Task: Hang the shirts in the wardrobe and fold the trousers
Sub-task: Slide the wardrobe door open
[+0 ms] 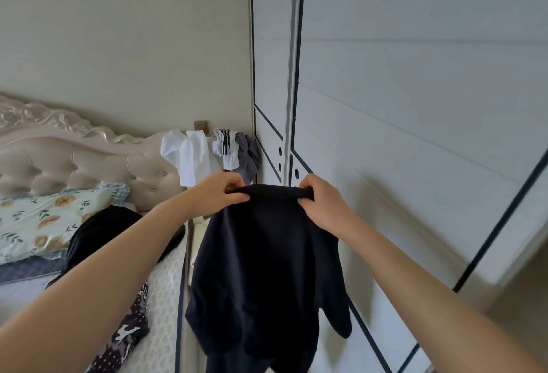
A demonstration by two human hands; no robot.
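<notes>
Head view: left hand and right hand each pinch the top edge of a navy shirt hanging at six o'clock, beside the wardrobe at three o'clock; a patterned garment lies at eight o'clock.

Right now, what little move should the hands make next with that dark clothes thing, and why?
Probably let the right hand go and slide the wardrobe door open, while the left hand holds the dark garment. Both hands pinch its top edge, it hangs free, the doors look shut and no hanger shows.
</notes>
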